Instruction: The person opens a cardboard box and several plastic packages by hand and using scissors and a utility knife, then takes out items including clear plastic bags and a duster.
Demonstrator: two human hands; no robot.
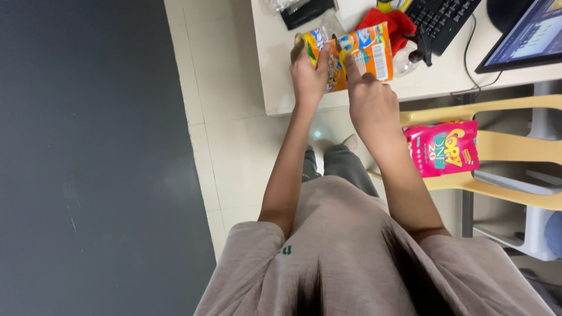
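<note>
An orange snack bag [367, 51] with blue and yellow print lies on the white desk [275, 70] near its front edge. My left hand [309, 75] grips the bag's left end, fingers curled over it. My right hand [369, 99] rests on the bag's middle with the index finger stretched out and pressing on it. Both forearms reach out from my beige shirt toward the desk.
A red cloth [399, 23], a black keyboard [442, 17] and a monitor [527, 35] lie further back on the desk. A black pouch [304, 11] sits at the desk's far edge. A pink snack bag [444, 148] lies on a tan plastic chair [515, 146] at right. A dark wall [88, 146] fills the left.
</note>
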